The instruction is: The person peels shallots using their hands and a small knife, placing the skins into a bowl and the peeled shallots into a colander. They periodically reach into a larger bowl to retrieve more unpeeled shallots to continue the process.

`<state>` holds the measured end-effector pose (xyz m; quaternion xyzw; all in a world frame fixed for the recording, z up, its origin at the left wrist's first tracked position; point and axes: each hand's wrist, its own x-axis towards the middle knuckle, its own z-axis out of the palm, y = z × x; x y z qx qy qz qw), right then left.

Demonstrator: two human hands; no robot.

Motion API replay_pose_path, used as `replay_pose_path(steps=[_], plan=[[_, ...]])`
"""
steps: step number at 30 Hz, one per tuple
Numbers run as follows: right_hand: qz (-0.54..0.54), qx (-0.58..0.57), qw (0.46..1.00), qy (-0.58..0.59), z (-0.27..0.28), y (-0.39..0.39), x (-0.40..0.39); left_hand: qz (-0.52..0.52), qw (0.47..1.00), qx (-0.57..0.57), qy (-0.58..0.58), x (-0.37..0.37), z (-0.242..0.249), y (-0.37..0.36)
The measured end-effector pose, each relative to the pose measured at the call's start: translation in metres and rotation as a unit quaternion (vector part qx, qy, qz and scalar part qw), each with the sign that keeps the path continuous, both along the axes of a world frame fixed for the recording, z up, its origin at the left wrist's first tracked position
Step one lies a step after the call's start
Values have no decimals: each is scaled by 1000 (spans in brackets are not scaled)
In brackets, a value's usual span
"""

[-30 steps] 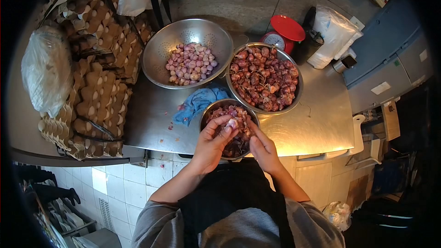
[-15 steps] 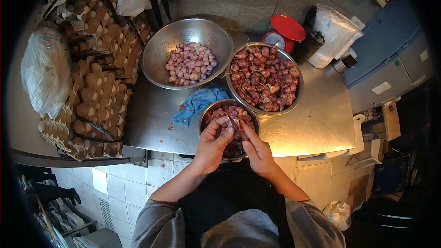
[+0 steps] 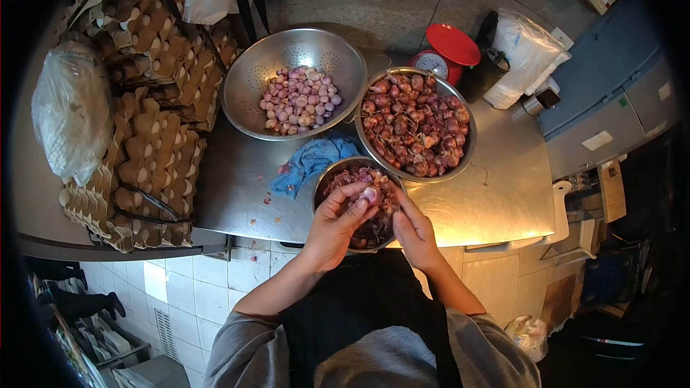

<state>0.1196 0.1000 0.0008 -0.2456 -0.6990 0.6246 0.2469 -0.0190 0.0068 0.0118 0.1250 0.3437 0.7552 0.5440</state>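
Observation:
My left hand (image 3: 335, 226) pinches a shallot (image 3: 371, 195), its pale pink flesh partly bared, between thumb and fingertips. Just right of it, my right hand (image 3: 417, 233) is closed with the fingers curled; the small knife seen in it a moment ago is hidden by the fingers now. Both hands are above a small metal bowl (image 3: 317, 197) holding reddish skins and scraps. Behind it, a larger metal bowl (image 3: 471, 145) is heaped with unpeeled red shallots (image 3: 413, 122). A steel colander (image 3: 241, 93) at the back left holds peeled shallots (image 3: 300, 100).
A crumpled blue cloth (image 3: 313, 162) lies left of the small bowl, with skin bits on the steel table (image 3: 233, 194). Stacked egg trays (image 3: 158, 158) and a plastic bag (image 3: 72, 111) fill the left side. A red scale (image 3: 453, 44) stands at the back.
My right hand has drawn slightly right and down, away from the shallot, and the knife blade has gone out of sight. The shallot now shows more plainly in my left fingers.

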Motion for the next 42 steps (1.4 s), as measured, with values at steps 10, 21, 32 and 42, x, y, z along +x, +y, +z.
replay_pose_path(steps=[10,21,32,42], plan=[[38,73,997,-4,3,0,-3,8,999,-18,35,0,-4,1],[27,-30,999,-6,4,2,1,17,998,-23,49,-2,5,1],[38,140,989,-40,15,-6,-3,86,969,-22,232,1,-5,2],[-28,5,999,-27,4,7,-1,34,984,28,170,-2,2,-1]])
